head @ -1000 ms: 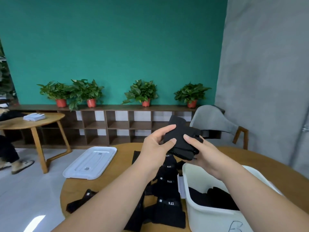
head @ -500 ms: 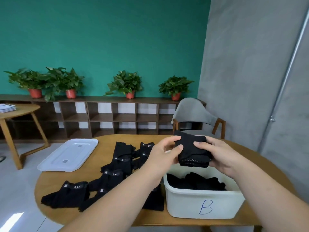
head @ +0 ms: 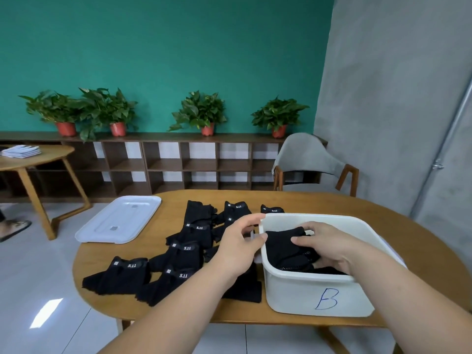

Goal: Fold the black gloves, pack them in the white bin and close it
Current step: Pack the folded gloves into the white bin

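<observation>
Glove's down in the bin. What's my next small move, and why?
Probably let the right hand release the folded glove: it sits low inside the bin on other gloves, and the left hand is outside, at the rim. Several loose gloves wait on the table, so both hands are needed there.

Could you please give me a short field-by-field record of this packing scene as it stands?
White bin: open, marked B, on the wooden table, black gloves already inside
Right hand: inside the bin, holding a folded black glove
Left hand: at the bin's left rim, thumb by that glove; grip unclear
Lid: flat on the table's left end, off the bin
Unpacked gloves: several, labelled 5.11, spread on the table left of the bin
Task state: packing under way, bin not yet closed
</observation>
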### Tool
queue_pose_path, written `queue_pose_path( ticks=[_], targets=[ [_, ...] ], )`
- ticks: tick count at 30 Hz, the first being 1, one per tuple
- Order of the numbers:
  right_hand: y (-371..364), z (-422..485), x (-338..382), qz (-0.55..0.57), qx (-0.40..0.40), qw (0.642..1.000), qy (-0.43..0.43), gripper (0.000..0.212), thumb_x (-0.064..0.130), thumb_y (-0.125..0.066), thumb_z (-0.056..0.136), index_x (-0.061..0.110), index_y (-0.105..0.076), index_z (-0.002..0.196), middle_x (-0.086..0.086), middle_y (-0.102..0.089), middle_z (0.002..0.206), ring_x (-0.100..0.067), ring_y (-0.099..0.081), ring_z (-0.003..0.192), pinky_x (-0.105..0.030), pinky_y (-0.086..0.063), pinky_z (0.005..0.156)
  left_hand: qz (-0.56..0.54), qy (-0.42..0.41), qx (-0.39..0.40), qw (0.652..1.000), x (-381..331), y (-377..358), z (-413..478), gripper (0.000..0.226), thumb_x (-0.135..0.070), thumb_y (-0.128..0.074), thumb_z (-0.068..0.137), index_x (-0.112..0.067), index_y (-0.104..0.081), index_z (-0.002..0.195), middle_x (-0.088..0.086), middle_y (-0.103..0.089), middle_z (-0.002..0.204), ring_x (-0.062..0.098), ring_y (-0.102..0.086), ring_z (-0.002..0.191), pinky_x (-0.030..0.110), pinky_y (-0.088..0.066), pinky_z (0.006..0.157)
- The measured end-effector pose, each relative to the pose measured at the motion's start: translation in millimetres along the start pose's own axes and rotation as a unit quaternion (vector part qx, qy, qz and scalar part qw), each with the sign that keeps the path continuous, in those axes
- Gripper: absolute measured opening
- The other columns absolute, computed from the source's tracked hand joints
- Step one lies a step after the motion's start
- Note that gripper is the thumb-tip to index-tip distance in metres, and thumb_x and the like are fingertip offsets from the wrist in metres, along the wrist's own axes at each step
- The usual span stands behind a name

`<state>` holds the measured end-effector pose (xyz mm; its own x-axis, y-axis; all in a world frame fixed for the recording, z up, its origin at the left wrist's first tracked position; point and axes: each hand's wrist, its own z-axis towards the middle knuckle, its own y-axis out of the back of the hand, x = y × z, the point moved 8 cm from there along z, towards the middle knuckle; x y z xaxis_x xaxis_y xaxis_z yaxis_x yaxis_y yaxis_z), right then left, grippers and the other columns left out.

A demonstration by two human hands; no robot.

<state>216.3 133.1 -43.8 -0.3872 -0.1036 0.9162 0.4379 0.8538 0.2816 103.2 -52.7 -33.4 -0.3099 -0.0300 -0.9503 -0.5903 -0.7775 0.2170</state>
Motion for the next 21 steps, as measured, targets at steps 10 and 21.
queue_pose_path(
  ticks=[10,21],
  targets=[
    [-7.4,12.2,11.6,-0.464,-0.058,0.879,0.093,0.040,0.034,-0.084,0.087,0.035,-0.070,0.124,0.007,-0.062,0.131,-0.017,-0.059,0.120,-0.031,-0.049,0.099,-0.003,-0.012,-0.004,1.000,8.8,1.9,-1.1,0.038,-0.021,-0.069,0.102,-0.047,-0.067,0.130,-0.024,-0.060,0.135,-0.011,-0.054,0.124,0.011,-0.046,0.096],
    [-5.5,7.1,62.4,-0.478,-0.114,0.861,0.131,0.037,0.040,-0.086,0.083,0.044,-0.071,0.116,0.017,-0.068,0.112,-0.012,-0.061,0.104,-0.038,-0.055,0.093,-0.012,-0.012,-0.010,1.000,13.1,8.8,6.9,0.039,-0.022,-0.072,0.100,-0.046,-0.067,0.130,-0.028,-0.065,0.126,-0.005,-0.056,0.122,0.016,-0.047,0.094]
  ],
)
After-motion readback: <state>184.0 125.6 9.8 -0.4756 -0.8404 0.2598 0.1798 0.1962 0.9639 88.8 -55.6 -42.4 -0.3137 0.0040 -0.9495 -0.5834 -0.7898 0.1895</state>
